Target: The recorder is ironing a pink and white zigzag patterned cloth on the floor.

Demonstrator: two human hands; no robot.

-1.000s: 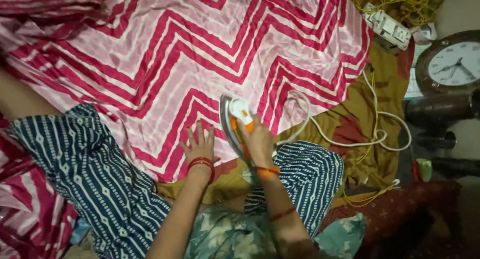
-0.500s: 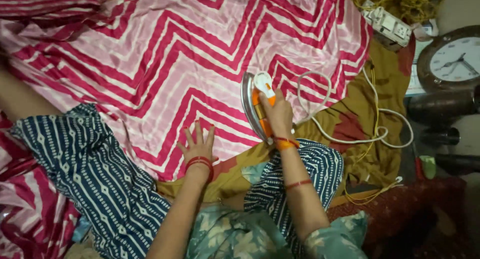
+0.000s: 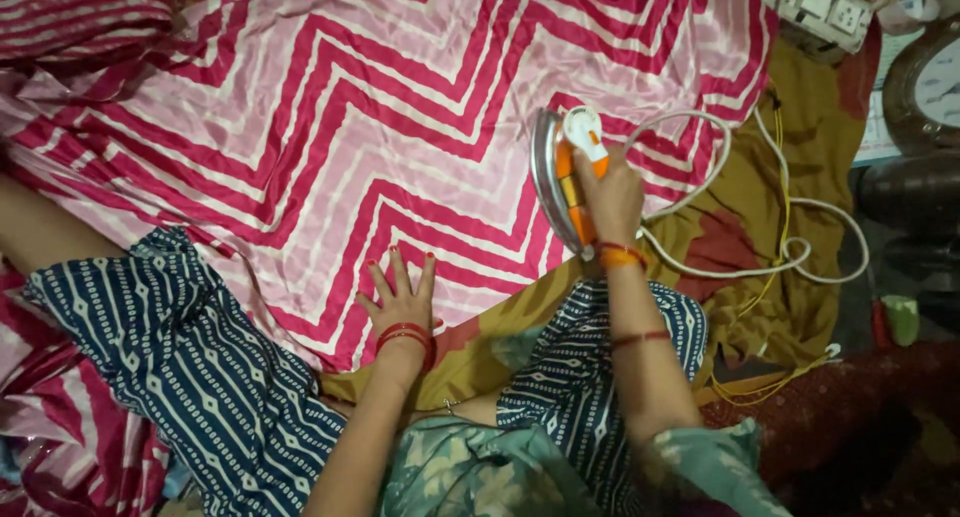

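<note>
Your right hand (image 3: 607, 192) grips orange-white electric iron (image 3: 566, 177), tilted on edge w/ soleplate off pink zigzag satin cloth (image 3: 380, 127); left hand (image 3: 402, 299) flat, fingers spread, pinning it.

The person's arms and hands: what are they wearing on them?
The left hand has red-painted nails and red bangles at the wrist. The right hand wears an orange and a red bangle at the wrist, with a thin red band further up the forearm. Loose green patterned sleeves end near the elbows.

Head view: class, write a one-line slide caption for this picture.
Right hand grips an orange-and-white iron tilted up on its edge over pink zigzag cloth; left hand lies flat on the cloth's near edge.
</note>
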